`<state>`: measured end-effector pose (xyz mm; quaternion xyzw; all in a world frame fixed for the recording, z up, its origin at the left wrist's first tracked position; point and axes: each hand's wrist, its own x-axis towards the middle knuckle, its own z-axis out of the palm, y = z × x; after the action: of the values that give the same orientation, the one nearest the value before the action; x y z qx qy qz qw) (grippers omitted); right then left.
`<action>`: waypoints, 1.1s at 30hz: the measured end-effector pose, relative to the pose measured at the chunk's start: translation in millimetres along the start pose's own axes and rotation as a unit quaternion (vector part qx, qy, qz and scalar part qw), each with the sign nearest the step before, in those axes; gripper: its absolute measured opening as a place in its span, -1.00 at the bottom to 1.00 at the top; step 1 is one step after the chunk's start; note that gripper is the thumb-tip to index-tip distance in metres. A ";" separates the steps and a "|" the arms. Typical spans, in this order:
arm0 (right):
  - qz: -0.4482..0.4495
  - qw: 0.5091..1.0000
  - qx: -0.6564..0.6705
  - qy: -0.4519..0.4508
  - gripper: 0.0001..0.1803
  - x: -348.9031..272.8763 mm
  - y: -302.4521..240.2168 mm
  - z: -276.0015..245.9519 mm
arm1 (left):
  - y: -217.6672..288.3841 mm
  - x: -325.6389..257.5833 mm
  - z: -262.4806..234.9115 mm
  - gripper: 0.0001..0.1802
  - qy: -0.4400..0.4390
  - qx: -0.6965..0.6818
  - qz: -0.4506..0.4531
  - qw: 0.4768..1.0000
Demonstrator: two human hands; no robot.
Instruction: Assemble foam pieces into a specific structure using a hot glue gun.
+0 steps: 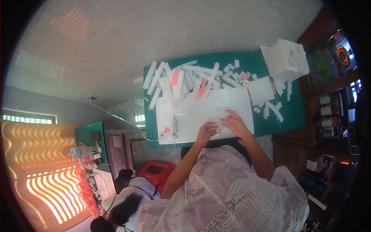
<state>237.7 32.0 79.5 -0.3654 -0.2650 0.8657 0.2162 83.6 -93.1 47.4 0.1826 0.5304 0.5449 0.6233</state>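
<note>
**Small white foam piece at your fingertips, light and fragile**

Your right grip (236, 125) looks closed lightly on a small white foam piece (225, 114), low over the white board (201, 112). Your left grip (207, 133) is half-curled just beside it; can't tell if it's holding. Foam should be very light, stiffish, easy to dent or snap. Take opposite flat faces, fingertips only, no squeezing.

Near your left grip: a corded white-and-orange tool (174, 125), likely a glue gun. Beyond the board, on the green tabletop (291, 120): piled foam strips (157, 79), a flat foam square (261, 90), and a foam cube frame (286, 60), hollow-looking, inside unclear.

Containers: pale jars (329, 110) on the right-hand shelves (288, 149); contents too small to tell.
</note>
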 end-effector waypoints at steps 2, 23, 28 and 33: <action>0.005 1.000 0.003 -0.001 -0.53 2.0 4.3 -9.5 | -0.1 0.9 3.5 -0.60 -0.013 0.016 0.013 1.000; 0.006 0.998 -0.024 0.058 -0.51 -9.4 5.1 -38.4 | -54.1 20.0 10.0 -0.53 -0.016 0.681 0.046 0.731; 0.004 0.997 -0.066 0.045 -0.53 -10.3 -0.2 -30.4 | -79.8 27.7 -3.1 -0.56 0.004 0.660 0.120 0.741; -0.002 0.995 -0.090 0.051 -0.55 -6.5 -7.1 -32.8 | -55.9 21.2 11.7 -0.61 -0.017 0.695 0.122 0.708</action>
<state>267.6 43.6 67.9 -0.4270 -0.3310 0.8180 0.1972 117.5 -89.5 -3.1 0.6367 0.7216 0.0900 0.2568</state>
